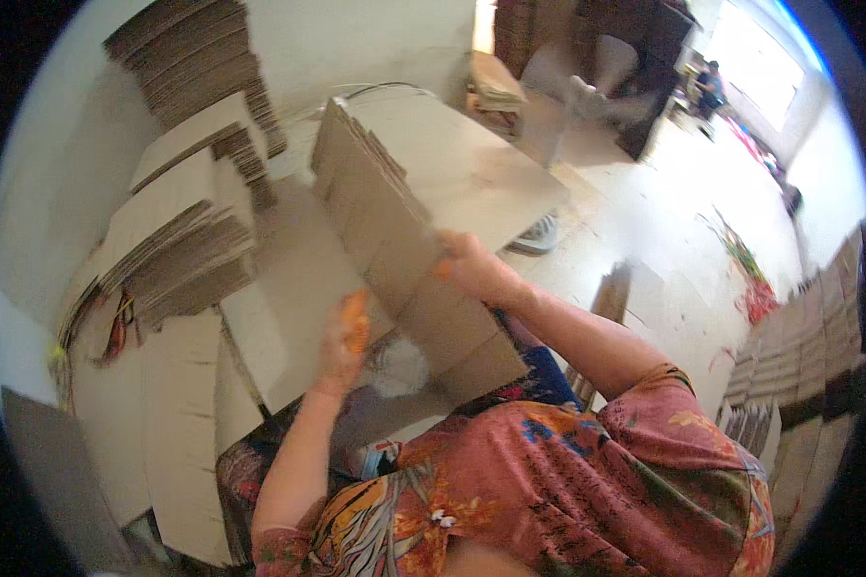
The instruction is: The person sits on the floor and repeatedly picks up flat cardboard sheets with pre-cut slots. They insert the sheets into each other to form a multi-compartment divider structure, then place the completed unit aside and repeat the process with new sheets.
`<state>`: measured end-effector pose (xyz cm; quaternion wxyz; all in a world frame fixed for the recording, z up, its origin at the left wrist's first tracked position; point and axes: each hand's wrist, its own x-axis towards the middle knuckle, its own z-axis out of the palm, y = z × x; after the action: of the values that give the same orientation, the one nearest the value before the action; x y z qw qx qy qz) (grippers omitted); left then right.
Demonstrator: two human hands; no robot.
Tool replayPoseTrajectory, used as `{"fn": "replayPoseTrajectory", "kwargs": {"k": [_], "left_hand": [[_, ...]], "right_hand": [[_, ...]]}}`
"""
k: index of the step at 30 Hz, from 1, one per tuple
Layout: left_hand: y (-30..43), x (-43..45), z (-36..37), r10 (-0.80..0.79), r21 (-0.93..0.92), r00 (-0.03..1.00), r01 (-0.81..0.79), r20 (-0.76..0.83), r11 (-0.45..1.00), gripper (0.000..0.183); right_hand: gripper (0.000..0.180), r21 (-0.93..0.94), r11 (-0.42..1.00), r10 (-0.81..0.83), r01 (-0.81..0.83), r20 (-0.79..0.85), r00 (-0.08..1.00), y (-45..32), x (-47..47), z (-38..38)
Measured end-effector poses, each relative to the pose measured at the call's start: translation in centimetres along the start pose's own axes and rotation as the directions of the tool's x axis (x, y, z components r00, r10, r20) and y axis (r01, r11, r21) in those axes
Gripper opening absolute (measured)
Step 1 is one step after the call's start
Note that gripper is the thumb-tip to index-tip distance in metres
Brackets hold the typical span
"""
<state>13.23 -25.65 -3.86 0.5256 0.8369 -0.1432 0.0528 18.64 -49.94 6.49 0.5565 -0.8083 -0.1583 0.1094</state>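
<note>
A long folded cardboard piece (375,216) stands on edge across the work surface before me, its near end by my lap. My right hand (473,270) grips its upper right edge, with a bit of orange showing at the fingers. To the left of the cardboard is my left hand (343,353), apart from it and blurred. Orange material (357,321) covers its finger area; whether this is a finger covering or a held thing cannot be told. A round whitish thing (398,366) lies between that hand and the cardboard's near end.
Stacks of flat cardboard (195,252) stand on the left, with a taller stack (187,58) behind. A pale board (476,166) lies beyond the cardboard. More stacked cardboard (801,339) is at right, near red and green strands (754,288). A person (709,90) sits far off.
</note>
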Motion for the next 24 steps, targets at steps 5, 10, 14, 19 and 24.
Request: {"fn": "replayPoseTrajectory", "kwargs": {"k": [5,10,14,19,24], "left_hand": [[-8.9,0.5,-1.0,0.069,0.381,0.945,0.062,-0.320,0.922,0.040],[-7.9,0.7,-2.2,0.003,0.558,0.972,0.132,-0.234,0.819,0.036],[-10.0,0.1,-2.2,0.123,0.665,0.961,0.075,-0.247,0.743,0.036],[-7.8,0.5,-2.1,0.066,0.643,0.974,0.090,-0.215,0.760,0.036],[-7.3,0.5,-1.8,0.055,0.669,0.980,0.090,-0.192,0.738,0.038]], "right_hand": [[0.047,0.136,0.962,-0.192,0.236,-0.277,0.942,1.2,-5.7,-5.1],[0.042,-0.200,0.944,-0.325,0.264,-0.710,0.625,-1.2,-13.8,-13.1],[0.047,-0.468,0.883,-0.441,0.031,-0.806,0.394,-0.1,-19.1,-18.5],[0.052,-0.674,0.505,-0.652,-0.538,-0.707,0.273,11.4,-24.1,-23.4],[0.054,-0.437,0.162,-0.174,-0.885,-0.895,0.410,28.2,-28.4,-19.5]]}}
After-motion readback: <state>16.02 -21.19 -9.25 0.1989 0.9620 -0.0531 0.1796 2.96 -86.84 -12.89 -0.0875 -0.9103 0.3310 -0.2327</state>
